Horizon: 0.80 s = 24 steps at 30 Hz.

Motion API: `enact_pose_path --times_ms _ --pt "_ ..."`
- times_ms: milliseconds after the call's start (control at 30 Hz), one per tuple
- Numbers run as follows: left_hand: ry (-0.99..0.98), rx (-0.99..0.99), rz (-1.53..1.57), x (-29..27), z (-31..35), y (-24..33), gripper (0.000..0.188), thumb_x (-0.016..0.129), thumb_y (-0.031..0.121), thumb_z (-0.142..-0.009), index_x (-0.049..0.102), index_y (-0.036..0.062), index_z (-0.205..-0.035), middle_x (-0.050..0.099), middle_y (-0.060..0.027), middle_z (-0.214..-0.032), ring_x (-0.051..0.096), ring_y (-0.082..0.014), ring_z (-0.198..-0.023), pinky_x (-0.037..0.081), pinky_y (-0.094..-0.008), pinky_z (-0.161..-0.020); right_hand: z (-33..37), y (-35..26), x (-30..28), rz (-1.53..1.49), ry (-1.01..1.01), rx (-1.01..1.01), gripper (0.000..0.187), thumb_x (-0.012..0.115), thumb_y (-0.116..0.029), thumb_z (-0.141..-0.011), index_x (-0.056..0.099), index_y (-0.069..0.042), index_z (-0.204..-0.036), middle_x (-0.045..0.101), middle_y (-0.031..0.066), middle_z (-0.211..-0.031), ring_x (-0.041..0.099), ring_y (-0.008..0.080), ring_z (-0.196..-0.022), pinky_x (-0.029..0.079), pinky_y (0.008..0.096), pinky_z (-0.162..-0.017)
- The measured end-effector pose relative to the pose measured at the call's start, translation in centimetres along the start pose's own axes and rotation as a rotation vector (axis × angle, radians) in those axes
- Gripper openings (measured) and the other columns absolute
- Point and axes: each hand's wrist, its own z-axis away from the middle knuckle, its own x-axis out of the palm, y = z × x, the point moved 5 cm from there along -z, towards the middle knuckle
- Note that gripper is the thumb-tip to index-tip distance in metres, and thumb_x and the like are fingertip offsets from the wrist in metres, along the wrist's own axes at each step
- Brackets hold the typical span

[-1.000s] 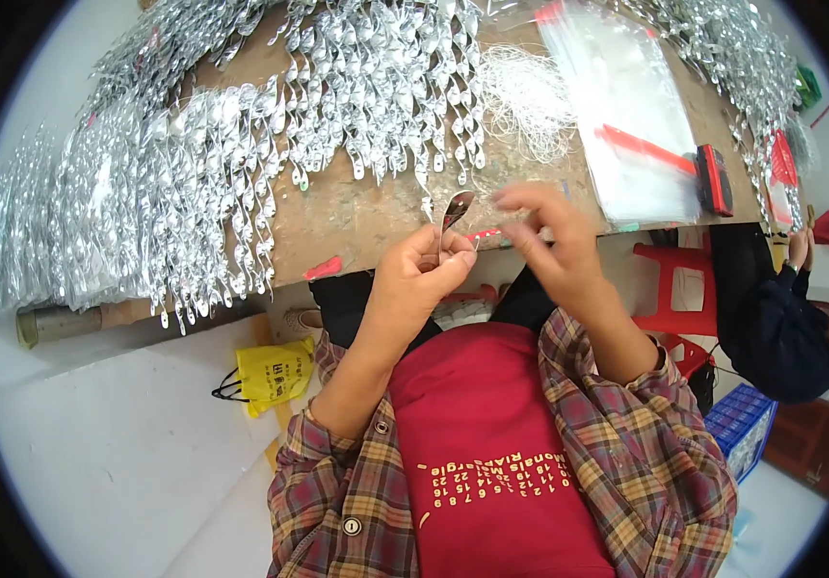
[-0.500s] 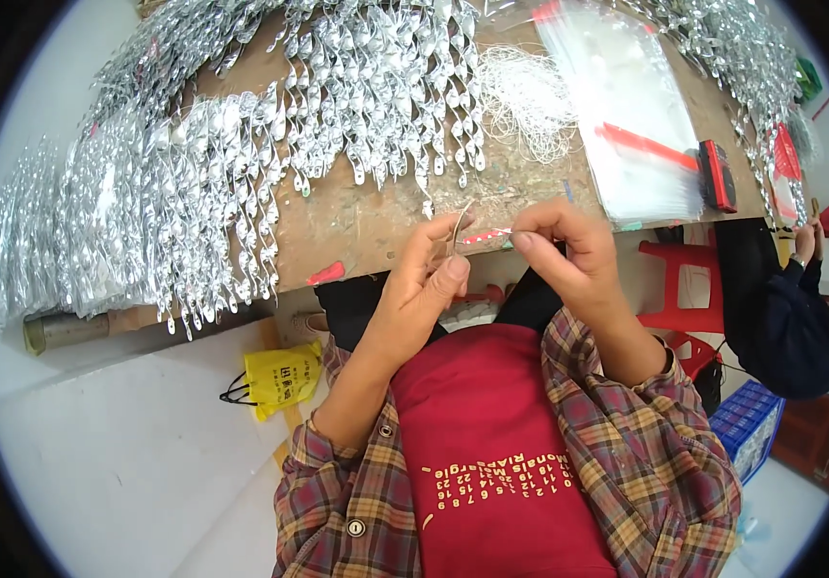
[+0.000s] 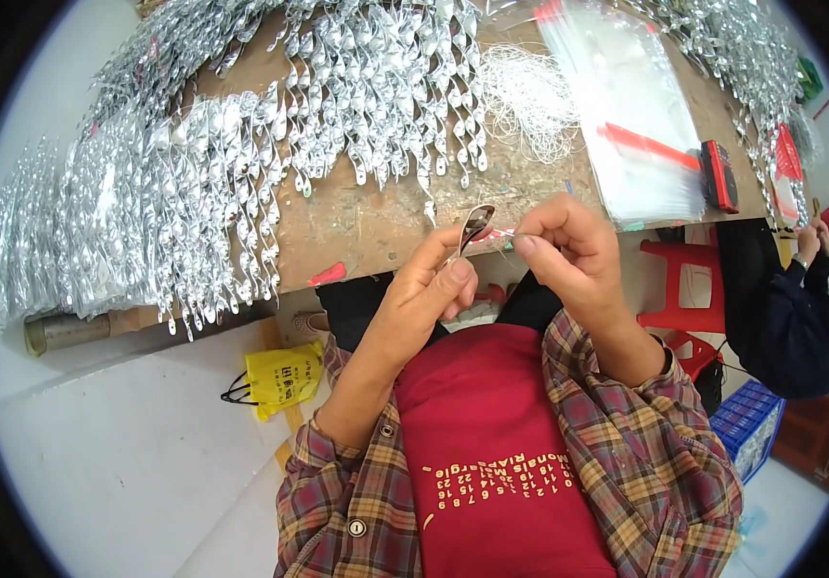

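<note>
Over the table's front edge, my left hand [image 3: 419,294] pinches a small shiny silver strip [image 3: 475,223] between thumb and index finger. The strip stands up, curved, with a dark reflection on its upper face. Just to the right, my right hand [image 3: 573,252] is closed in a pinch on a thin white string [image 3: 503,232], which runs toward the strip. Whether the string passes through the strip is too small to tell. Beyond my hands, many twisted silver strips [image 3: 366,106] lie in rows, and a tangled heap of white strings [image 3: 527,101] rests beside them.
Clear plastic bags with red bands [image 3: 641,178] lie at the right, beside a red-and-black box-shaped object [image 3: 719,176]. A red scrap [image 3: 328,275] sits at the table edge. Below are a yellow bag [image 3: 284,376] and a red stool [image 3: 681,289]. Another person [image 3: 785,328] sits at the far right.
The silver strip in my left hand has turned, so its broader, dark-reflecting face now shows. My right hand has barely moved and keeps its pinch.
</note>
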Motion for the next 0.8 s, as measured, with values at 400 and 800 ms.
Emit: enact_pose_path --times_ms 400,800 --pt "0.037 0.024 -0.068 0.12 -0.09 -0.13 0.045 0.049 0.034 -0.093 0.042 0.0073 -0.128 0.047 0.0015 -0.071 0.043 -0.0040 -0.064 0.033 -0.0156 -0.055 -0.46 0.75 0.09 0.077 0.026 0.021 0.004 0.055 -0.002 -0.085 0.052 -0.002 -0.084 0.050 -0.0030 -0.066 0.043 0.0010 -0.054 0.031 0.0158 -0.047" --pt "0.009 0.065 -0.109 -0.33 0.00 -0.67 0.046 0.059 0.023 -0.089 0.043 0.0093 -0.130 0.054 -0.0012 -0.087 0.049 -0.0055 -0.070 0.042 -0.0189 -0.061 -0.42 0.57 0.55 0.033 0.061 0.043 0.008 0.058 -0.005 -0.084 0.056 0.000 -0.090 0.059 0.0012 -0.067 0.052 0.0020 -0.057 0.037 0.0178 -0.048"
